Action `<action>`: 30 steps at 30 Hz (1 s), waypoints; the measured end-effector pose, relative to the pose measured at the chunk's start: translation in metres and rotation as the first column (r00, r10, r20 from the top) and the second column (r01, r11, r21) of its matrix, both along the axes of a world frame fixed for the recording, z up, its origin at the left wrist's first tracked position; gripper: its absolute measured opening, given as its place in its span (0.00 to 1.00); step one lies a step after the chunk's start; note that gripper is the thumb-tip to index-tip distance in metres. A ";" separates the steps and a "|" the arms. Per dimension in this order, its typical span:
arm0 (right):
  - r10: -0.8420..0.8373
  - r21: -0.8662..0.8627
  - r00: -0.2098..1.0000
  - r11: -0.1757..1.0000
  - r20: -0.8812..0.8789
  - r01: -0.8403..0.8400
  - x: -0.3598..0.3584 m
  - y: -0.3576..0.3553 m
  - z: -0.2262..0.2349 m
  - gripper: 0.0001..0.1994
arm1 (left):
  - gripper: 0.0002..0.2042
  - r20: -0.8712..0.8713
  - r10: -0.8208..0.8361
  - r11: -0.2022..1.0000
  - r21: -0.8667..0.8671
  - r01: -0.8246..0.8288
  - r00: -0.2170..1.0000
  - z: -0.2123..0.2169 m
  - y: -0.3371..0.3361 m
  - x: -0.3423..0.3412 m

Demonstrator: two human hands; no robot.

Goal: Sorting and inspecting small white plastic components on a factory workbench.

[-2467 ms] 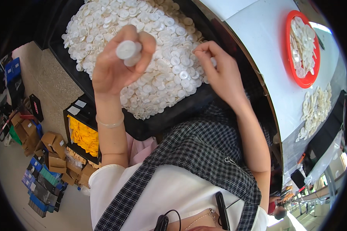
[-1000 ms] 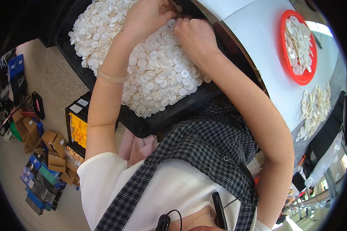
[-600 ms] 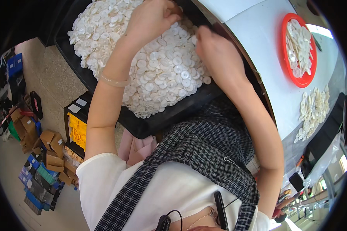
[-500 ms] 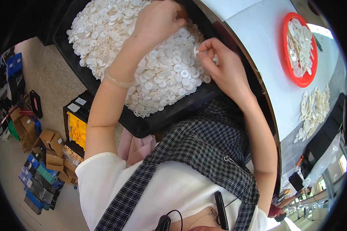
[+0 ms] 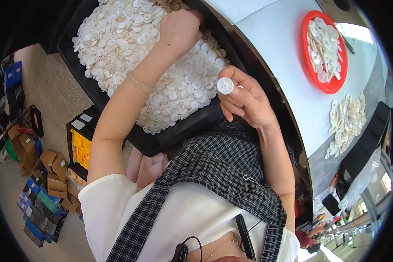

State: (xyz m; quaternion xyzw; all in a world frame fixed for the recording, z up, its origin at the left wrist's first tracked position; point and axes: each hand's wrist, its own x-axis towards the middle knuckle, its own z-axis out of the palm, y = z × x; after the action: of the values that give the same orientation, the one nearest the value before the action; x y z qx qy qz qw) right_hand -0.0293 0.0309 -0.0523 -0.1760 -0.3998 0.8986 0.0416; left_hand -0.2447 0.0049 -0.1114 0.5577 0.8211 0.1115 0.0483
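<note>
My right hand (image 5: 249, 97) pinches a small white plastic gear (image 5: 225, 86) between thumb and fingertips. Its toothed round face points up, just above the near right edge of the black bin (image 5: 170, 142). Heaped in that bin are a great many small white plastic gears (image 5: 122, 48). Over the far right part of the heap, my left hand (image 5: 181, 32) is curled with its knuckles up. The fingertips are turned away, so whatever it holds is hidden. A clear bangle circles the left wrist.
On the pale table to the right, a red oval tray (image 5: 307, 56) holds more white gears. A loose pile of gears (image 5: 347, 124) lies nearer on the table. Left of the bin stand a black crate with yellow pieces (image 5: 81, 148) and cardboard boxes (image 5: 54, 163) on the floor.
My right hand has drawn back toward me and turned, bringing the gear face up into view. My left hand has come slightly nearer, its fingers now more hidden.
</note>
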 end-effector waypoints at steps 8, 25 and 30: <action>0.036 -0.222 0.993 0.973 -0.112 -0.060 0.007 0.002 -0.002 0.13 | 0.09 0.223 0.011 0.985 0.165 -0.048 0.975 0.028 -0.022 0.001; 0.063 -0.244 0.984 0.964 -0.167 -0.103 0.008 0.001 -0.006 0.11 | 0.12 0.756 -0.078 0.996 0.034 -0.080 -0.650 0.060 -0.094 0.037; 0.060 -0.241 0.986 0.966 -0.157 -0.097 0.009 0.002 -0.005 0.12 | 0.09 0.642 -0.053 0.997 -0.010 -0.077 -0.765 0.061 -0.098 0.044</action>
State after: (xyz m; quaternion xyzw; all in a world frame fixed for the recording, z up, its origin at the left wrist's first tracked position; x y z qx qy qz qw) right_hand -0.0207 0.0327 -0.0576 -0.0965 -0.2872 0.9529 0.0132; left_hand -0.2011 -0.0927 -0.0508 0.0723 0.2406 0.5912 0.7664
